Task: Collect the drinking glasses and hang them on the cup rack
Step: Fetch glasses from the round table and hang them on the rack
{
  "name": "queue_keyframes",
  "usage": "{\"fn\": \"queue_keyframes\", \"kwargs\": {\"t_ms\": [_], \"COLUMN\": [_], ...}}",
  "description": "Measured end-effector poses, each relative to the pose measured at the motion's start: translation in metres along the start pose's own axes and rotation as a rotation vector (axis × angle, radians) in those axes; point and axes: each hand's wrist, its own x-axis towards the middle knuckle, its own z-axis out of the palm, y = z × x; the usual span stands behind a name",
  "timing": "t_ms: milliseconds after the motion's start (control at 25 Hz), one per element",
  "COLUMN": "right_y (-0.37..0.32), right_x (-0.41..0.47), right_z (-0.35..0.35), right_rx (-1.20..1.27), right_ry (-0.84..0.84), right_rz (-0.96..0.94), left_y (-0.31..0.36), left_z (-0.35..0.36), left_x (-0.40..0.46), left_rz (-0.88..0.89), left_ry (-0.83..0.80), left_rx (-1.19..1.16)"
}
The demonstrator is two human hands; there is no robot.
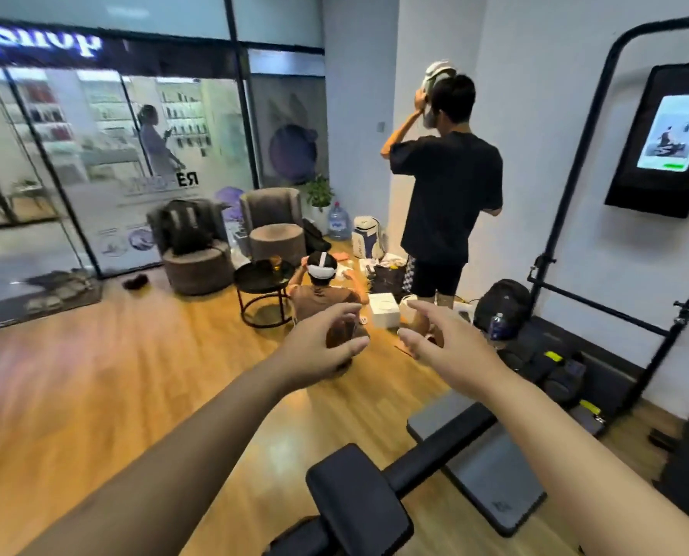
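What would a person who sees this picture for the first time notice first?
Two bare arms reach forward from the bottom edge, the left hand and the right hand open and empty in mid-air. Behind them, a standing person in black lifts a headset on the right, and a crouching person wears a white one on the wooden floor. No glasses or rack are clearly visible.
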Motion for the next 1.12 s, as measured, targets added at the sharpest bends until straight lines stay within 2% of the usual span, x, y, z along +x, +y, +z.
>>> {"fn": "queue_keyframes", "kwargs": {"t_ms": [240, 440, 840, 1120], "right_y": [-0.089, -0.173, -0.337, -0.377], "right_x": [0.048, 0.092, 0.215, 0.302], "right_z": [0.093, 0.175, 0.337, 0.412], "right_rx": [0.065, 0.063, 0.111, 0.101], "right_ry": [-0.168, -0.236, -0.287, -0.287], "right_rz": [-0.161, -0.261, -0.294, -0.273], "left_y": [-0.076, -0.151, -0.311, -0.393], "left_z": [-0.087, -0.17, -0.373, -0.435], "left_x": [-0.069, -0.103, -0.128, -0.082], "left_rz": [-0.155, -0.23, -0.307, -0.283], "left_ry": [0.217, 0.321, 0.395, 0.413], "left_rx": [0.072, 0.068, 0.132, 0.127]}}
